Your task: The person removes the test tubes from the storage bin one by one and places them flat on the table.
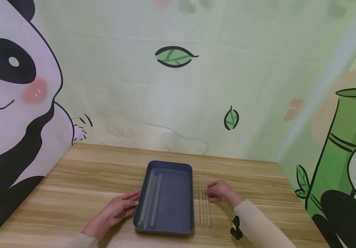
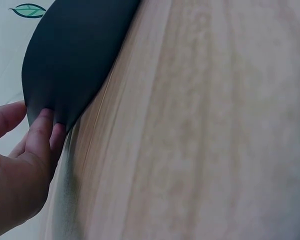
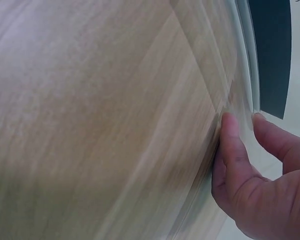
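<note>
A dark blue-grey rectangular tray (image 1: 175,199) stands on the table, with clear tubes (image 1: 156,199) lying lengthwise along its left side. My left hand (image 1: 120,208) touches the tray's outer left wall; in the left wrist view its fingertips (image 2: 46,114) rest against that wall. Right of the tray, two more clear tubes (image 1: 201,210) lie side by side, roughly parallel to it. My right hand (image 1: 222,192) pinches the right-hand clear tube (image 1: 209,217) along its upper part. In the right wrist view the thumb (image 3: 262,125) and forefinger stand on either side of it, see-through and hard to make out.
The wood-grain table (image 1: 97,172) extends on both sides of the tray. Behind it hangs a pale green cloth (image 1: 122,86) printed with leaves, pandas and bamboo. A small black device (image 1: 236,228) sits at the right sleeve.
</note>
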`<action>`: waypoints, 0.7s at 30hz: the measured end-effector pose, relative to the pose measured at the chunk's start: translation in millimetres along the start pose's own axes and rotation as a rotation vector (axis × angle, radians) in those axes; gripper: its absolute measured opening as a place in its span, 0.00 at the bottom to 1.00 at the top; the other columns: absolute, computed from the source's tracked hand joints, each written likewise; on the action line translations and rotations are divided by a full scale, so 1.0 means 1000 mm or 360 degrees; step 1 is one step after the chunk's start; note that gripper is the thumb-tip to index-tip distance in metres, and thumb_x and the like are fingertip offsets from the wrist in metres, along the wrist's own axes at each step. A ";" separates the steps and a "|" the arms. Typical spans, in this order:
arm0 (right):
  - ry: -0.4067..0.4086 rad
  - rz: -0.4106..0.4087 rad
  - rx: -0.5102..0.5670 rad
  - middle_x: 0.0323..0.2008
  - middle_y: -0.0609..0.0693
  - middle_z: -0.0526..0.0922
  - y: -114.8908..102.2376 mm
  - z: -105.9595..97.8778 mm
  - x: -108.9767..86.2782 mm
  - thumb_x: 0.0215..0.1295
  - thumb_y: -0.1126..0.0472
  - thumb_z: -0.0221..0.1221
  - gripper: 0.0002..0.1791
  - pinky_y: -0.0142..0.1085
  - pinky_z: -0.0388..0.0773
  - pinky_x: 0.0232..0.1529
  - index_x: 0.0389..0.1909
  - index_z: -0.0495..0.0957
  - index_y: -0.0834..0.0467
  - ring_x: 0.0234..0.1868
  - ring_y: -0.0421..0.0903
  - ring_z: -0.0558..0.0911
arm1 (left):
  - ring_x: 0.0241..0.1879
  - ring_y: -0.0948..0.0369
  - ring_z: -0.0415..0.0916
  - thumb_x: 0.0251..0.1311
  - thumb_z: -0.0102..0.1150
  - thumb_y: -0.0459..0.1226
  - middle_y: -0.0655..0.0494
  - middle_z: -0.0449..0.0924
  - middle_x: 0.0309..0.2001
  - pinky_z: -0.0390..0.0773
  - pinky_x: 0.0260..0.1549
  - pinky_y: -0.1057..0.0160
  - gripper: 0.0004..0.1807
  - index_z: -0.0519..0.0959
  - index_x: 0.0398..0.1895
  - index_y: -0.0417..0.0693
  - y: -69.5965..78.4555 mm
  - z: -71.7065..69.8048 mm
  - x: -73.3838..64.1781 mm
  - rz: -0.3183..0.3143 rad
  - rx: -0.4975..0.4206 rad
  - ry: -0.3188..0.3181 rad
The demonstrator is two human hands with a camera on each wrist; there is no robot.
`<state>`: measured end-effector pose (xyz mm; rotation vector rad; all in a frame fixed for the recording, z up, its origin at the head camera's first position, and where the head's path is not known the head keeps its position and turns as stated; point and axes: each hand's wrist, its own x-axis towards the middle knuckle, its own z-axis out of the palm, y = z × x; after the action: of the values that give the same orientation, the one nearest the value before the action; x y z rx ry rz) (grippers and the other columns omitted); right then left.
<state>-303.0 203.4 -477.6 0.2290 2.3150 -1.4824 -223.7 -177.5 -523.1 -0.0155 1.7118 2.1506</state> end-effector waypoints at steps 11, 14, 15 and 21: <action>0.0021 -0.0009 -0.0009 0.51 0.67 0.82 -0.001 0.002 0.000 0.70 0.70 0.59 0.25 0.35 0.88 0.37 0.65 0.69 0.76 0.43 0.47 0.80 | 0.49 0.74 0.80 0.68 0.55 0.28 0.32 0.46 0.77 0.83 0.52 0.70 0.39 0.49 0.78 0.27 0.000 -0.001 0.000 -0.0009 0.0004 0.0006; 0.0008 -0.0016 0.0007 0.48 0.64 0.83 -0.001 0.002 0.000 0.70 0.70 0.60 0.25 0.35 0.88 0.37 0.64 0.69 0.77 0.41 0.45 0.80 | 0.49 0.73 0.81 0.68 0.55 0.27 0.33 0.46 0.77 0.83 0.52 0.69 0.39 0.49 0.78 0.27 0.000 -0.001 0.000 -0.0020 0.0002 0.0013; -0.0002 -0.0018 0.0025 0.46 0.63 0.83 -0.002 0.001 0.000 0.70 0.70 0.59 0.25 0.35 0.88 0.37 0.64 0.69 0.77 0.40 0.45 0.80 | 0.49 0.73 0.81 0.68 0.55 0.27 0.33 0.46 0.77 0.83 0.52 0.69 0.39 0.49 0.78 0.28 0.000 -0.001 0.000 -0.0023 0.0003 0.0015; -0.0056 -0.0028 0.0101 0.37 0.53 0.80 -0.003 -0.007 -0.004 0.72 0.68 0.57 0.26 0.31 0.85 0.35 0.65 0.66 0.78 0.35 0.42 0.79 | 0.49 0.72 0.82 0.68 0.55 0.27 0.34 0.49 0.77 0.84 0.52 0.68 0.39 0.49 0.78 0.27 0.000 -0.002 0.001 -0.0023 -0.0005 0.0012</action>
<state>-302.2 208.3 -471.1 0.1984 2.2500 -1.5577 -225.3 -179.1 -523.8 -0.0369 1.7070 2.1455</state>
